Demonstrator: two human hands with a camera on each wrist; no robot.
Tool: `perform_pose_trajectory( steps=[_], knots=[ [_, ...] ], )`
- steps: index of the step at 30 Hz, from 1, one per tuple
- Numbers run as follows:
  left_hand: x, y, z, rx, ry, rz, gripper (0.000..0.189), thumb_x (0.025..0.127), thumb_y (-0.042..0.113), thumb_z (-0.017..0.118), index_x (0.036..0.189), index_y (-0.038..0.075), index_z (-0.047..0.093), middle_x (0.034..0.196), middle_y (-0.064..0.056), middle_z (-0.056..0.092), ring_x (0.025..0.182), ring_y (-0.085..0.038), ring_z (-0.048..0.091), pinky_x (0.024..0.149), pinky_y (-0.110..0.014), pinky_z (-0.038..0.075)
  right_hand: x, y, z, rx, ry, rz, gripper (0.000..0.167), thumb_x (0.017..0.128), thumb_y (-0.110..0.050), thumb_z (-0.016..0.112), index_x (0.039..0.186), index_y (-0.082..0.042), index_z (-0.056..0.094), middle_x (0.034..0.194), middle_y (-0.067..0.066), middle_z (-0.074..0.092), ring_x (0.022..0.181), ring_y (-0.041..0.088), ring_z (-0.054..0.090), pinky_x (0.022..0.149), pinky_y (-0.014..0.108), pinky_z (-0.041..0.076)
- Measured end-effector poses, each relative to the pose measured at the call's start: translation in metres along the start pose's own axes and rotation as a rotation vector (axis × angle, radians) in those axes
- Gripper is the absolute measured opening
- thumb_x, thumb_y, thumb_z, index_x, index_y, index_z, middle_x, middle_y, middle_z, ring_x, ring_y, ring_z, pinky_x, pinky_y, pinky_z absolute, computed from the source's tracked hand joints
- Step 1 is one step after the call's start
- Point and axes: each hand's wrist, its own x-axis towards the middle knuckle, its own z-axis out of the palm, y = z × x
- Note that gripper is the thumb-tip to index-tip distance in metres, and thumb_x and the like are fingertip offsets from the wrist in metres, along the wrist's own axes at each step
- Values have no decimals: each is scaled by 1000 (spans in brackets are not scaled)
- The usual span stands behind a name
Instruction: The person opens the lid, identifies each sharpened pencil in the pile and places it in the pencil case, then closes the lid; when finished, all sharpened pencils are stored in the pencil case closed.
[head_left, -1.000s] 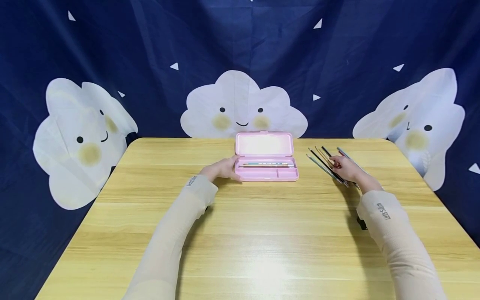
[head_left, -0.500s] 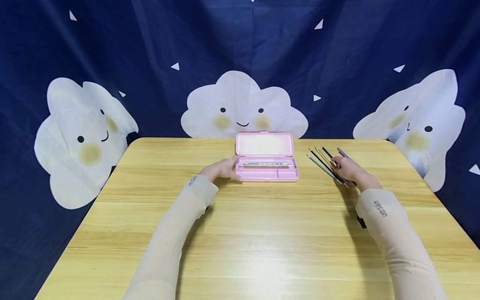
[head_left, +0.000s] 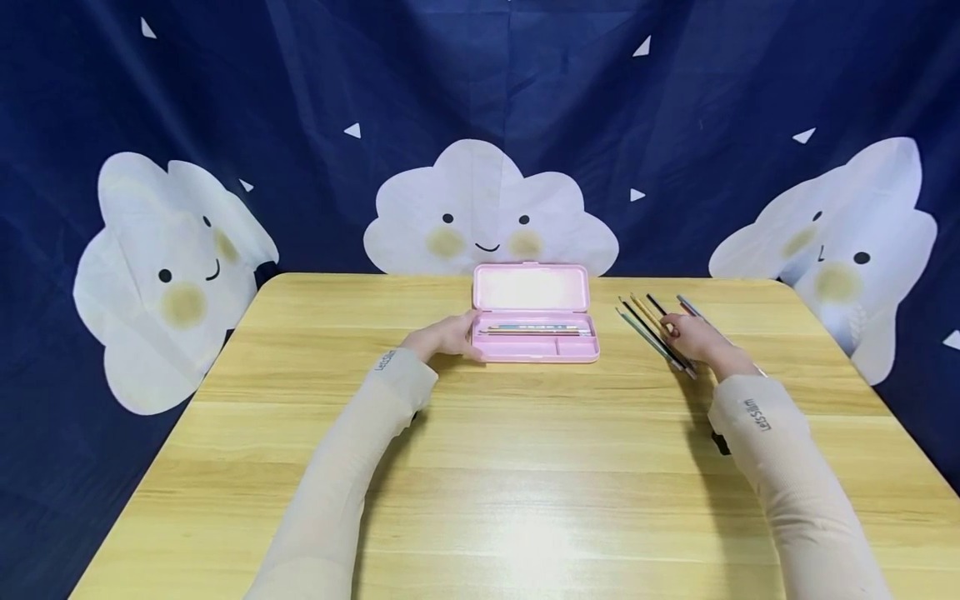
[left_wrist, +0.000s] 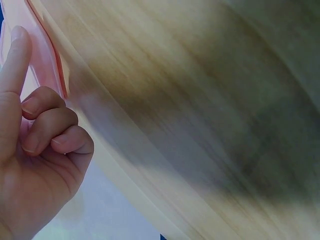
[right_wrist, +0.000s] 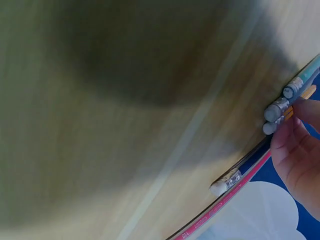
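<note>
On wood tbl (head_left: 480, 450) by navy backdrop (head_left: 540, 67): L fingers (left_wrist: 50, 122) grip pink case (head_left: 516, 350), R fingers (right_wrist: 286, 137) pinch ylw pencil (right_wrist: 310, 92).

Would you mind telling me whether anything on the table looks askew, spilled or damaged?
Only the loose pencils look untidy: they lie fanned at uneven angles around the right hand, whereas the pencils in the open case lie along its length. I see no spill or damage.
</note>
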Motion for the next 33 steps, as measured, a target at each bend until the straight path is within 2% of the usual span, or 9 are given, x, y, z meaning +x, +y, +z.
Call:
perform_pose_trajectory(
  steps=[5, 12, 19, 26, 27, 33],
  knots=[
    [1, 0, 0, -4, -4, 1, 96, 78, 29, 73, 144, -2, 10, 144, -25, 27, 132, -32, 27, 111, -37, 19, -1, 1, 0, 68, 25, -24, 36, 85, 5, 46, 119, 16, 45, 78, 16, 55, 73, 28, 51, 69, 43, 42],
    [0, 0, 0, -12, -11, -1, 97, 78, 28, 73, 145, -1, 9, 144, -25, 27, 133, -32, 26, 111, -37, 19, 4, -6, -3, 123, 89, -108, 31, 87, 8, 42, 117, 13, 48, 66, 5, 43, 60, 17, 37, 64, 36, 33],
    [-1, 1, -2, -15, -12, -15, 97, 78, 28, 72, 145, 1, 7, 145, -24, 26, 133, -32, 26, 111, -38, 18, 13, -26, -1, 166, 123, -179, 28, 86, 9, 49, 113, 12, 54, 80, 15, 54, 72, 25, 46, 67, 41, 40],
    [-2, 1, -1, -23, -14, -17, 98, 78, 28, 73, 145, 1, 7, 146, -23, 24, 133, -31, 25, 112, -37, 17, 29, -47, 11, 176, 151, -275, 25, 81, 12, 53, 105, 9, 61, 70, 7, 49, 69, 22, 44, 68, 39, 38],
    [-2, 1, -1, -19, -13, -16, 98, 78, 28, 73, 145, 1, 7, 145, -23, 25, 133, -32, 26, 111, -38, 18, 31, -51, 12, 174, 160, -287, 24, 81, 12, 53, 104, 8, 62, 70, 6, 50, 69, 21, 44, 71, 40, 40],
    [-1, 2, -2, -9, -13, -12, 97, 78, 28, 73, 145, 1, 8, 145, -24, 26, 133, -32, 27, 111, -38, 18, 40, -72, 14, 133, 179, -308, 27, 82, 10, 52, 105, 5, 65, 77, 12, 56, 75, 26, 49, 78, 46, 41]
  ],
)
